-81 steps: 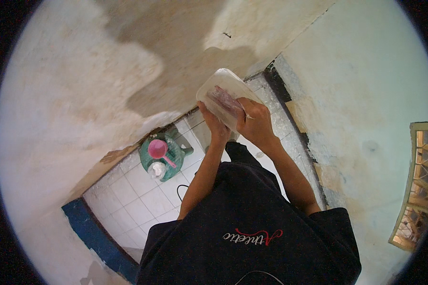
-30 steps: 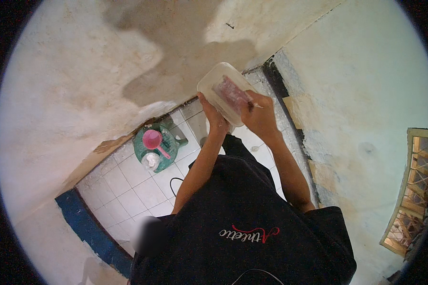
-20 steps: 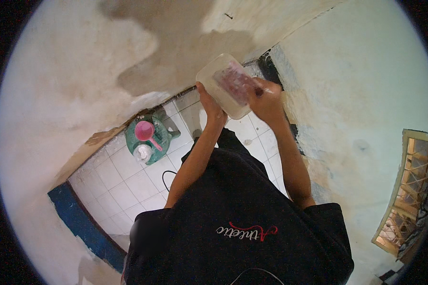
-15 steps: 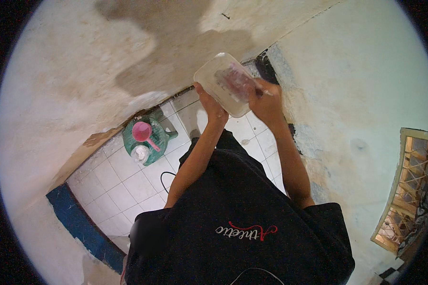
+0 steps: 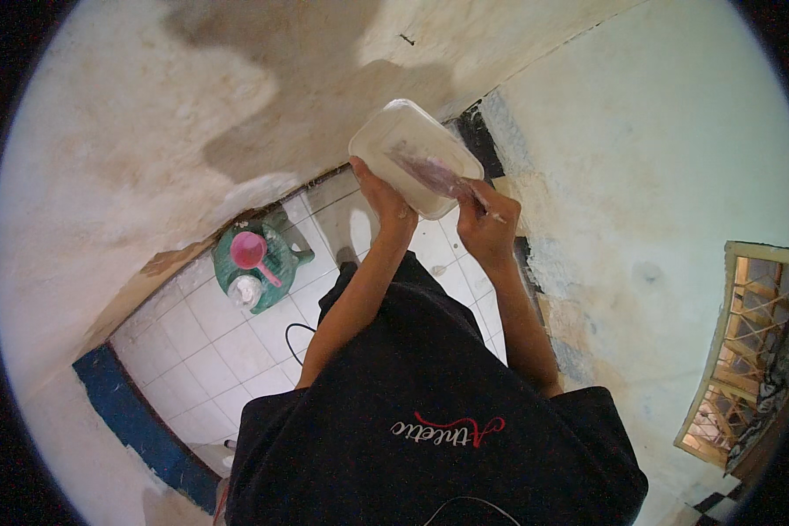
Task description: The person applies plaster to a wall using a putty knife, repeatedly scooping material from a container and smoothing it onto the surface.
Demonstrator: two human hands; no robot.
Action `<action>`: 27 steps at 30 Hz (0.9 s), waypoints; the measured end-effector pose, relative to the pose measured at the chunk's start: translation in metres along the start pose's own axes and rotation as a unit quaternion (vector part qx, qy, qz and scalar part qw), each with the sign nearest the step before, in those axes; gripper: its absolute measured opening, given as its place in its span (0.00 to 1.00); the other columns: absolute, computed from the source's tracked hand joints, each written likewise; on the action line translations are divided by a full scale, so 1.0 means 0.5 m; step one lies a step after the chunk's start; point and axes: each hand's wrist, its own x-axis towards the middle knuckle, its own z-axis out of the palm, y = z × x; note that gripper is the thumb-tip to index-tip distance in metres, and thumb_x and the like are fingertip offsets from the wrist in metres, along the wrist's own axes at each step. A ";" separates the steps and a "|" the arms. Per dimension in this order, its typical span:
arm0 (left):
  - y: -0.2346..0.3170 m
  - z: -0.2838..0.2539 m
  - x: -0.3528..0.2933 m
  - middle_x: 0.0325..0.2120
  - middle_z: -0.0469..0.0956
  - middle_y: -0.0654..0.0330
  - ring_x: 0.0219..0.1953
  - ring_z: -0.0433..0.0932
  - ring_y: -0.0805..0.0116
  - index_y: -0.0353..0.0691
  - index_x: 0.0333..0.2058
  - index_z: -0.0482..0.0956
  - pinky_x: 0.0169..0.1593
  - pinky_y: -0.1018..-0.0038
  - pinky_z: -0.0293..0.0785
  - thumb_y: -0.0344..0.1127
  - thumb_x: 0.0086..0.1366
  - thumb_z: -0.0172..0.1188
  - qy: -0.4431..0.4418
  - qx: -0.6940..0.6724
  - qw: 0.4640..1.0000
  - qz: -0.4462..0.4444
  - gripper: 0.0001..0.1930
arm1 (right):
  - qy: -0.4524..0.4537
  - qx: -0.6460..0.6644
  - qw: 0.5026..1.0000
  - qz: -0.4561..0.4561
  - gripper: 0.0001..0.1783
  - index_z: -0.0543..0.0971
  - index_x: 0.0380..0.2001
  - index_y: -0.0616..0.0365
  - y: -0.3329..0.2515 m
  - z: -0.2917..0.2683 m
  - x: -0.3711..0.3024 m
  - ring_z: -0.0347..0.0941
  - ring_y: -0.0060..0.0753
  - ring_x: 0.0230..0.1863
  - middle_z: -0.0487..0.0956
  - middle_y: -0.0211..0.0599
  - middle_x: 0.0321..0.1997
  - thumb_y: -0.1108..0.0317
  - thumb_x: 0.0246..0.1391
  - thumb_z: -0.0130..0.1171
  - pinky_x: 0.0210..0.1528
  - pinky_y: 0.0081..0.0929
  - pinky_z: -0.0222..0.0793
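Observation:
A clear plastic container (image 5: pixel 403 149) with something pinkish-purple inside is held up in front of me, above the tiled floor. My left hand (image 5: pixel 384 200) grips its near left edge from below. At the container's right side, my right hand (image 5: pixel 486 226) pinches a thin stick-like tool whose tip reaches into the container. Both forearms rise from my black shirt (image 5: pixel 430 412) at the bottom of the view.
A green bucket (image 5: pixel 259 263) with a pink scoop (image 5: pixel 252 252) stands on the white tiled floor (image 5: pixel 210 342) at the foot of a stained plaster wall (image 5: pixel 167 131). A blue ledge (image 5: pixel 127 416) edges the floor at lower left. A wooden lattice frame (image 5: pixel 745 342) is at far right.
The container has tilted and shifted slightly as my hands turned it; my right hand moved from covering it to its right edge with the thin tool.

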 end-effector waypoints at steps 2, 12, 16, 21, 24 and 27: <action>0.002 0.003 -0.001 0.55 0.67 0.53 0.56 0.68 0.57 0.42 0.59 0.59 0.57 0.61 0.69 0.62 0.70 0.34 0.000 -0.002 1.000 0.014 0.32 | -0.002 0.012 1.000 0.017 0.04 0.81 0.29 0.61 -0.009 -0.008 0.008 0.79 0.41 0.23 0.81 0.46 0.26 0.76 0.47 0.59 0.26 0.29 0.72; 0.004 0.026 -0.006 0.48 0.72 0.55 0.48 0.74 0.61 0.39 0.54 0.64 0.51 0.65 0.75 0.59 0.70 0.35 0.043 0.005 0.998 0.037 0.29 | -0.032 -0.081 0.995 -0.054 0.09 0.81 0.31 0.61 -0.016 0.018 -0.022 0.81 0.44 0.32 0.82 0.46 0.32 0.79 0.44 0.58 0.34 0.35 0.76; -0.015 -0.021 0.013 0.47 0.73 0.56 0.48 0.74 0.62 0.39 0.53 0.65 0.50 0.66 0.75 0.59 0.71 0.36 0.014 0.013 0.997 0.074 0.28 | 0.046 -0.072 0.989 -0.118 0.08 0.80 0.30 0.60 -0.013 -0.006 0.037 0.81 0.44 0.33 0.82 0.45 0.33 0.80 0.44 0.57 0.33 0.34 0.76; -0.016 0.002 0.015 0.49 0.71 0.54 0.48 0.74 0.57 0.40 0.55 0.65 0.50 0.60 0.75 0.60 0.70 0.34 0.036 0.005 0.998 0.049 0.30 | -0.040 -0.143 0.986 -0.079 0.10 0.79 0.34 0.61 0.004 0.010 -0.004 0.79 0.49 0.31 0.80 0.50 0.32 0.78 0.45 0.57 0.32 0.38 0.74; -0.036 -0.013 0.013 0.47 0.73 0.56 0.48 0.74 0.62 0.38 0.53 0.65 0.51 0.65 0.74 0.59 0.70 0.39 0.024 0.017 0.998 0.061 0.29 | -0.034 -0.076 0.994 -0.067 0.10 0.79 0.35 0.62 -0.008 0.025 -0.028 0.79 0.50 0.32 0.80 0.52 0.33 0.78 0.46 0.56 0.36 0.37 0.75; -0.039 -0.028 0.022 0.47 0.73 0.56 0.48 0.74 0.62 0.38 0.53 0.65 0.50 0.65 0.74 0.59 0.70 0.38 0.027 -0.007 0.998 0.053 0.29 | 0.019 -0.078 0.996 -0.045 0.10 0.79 0.35 0.63 -0.019 -0.001 0.017 0.79 0.50 0.33 0.80 0.52 0.34 0.79 0.46 0.56 0.36 0.38 0.75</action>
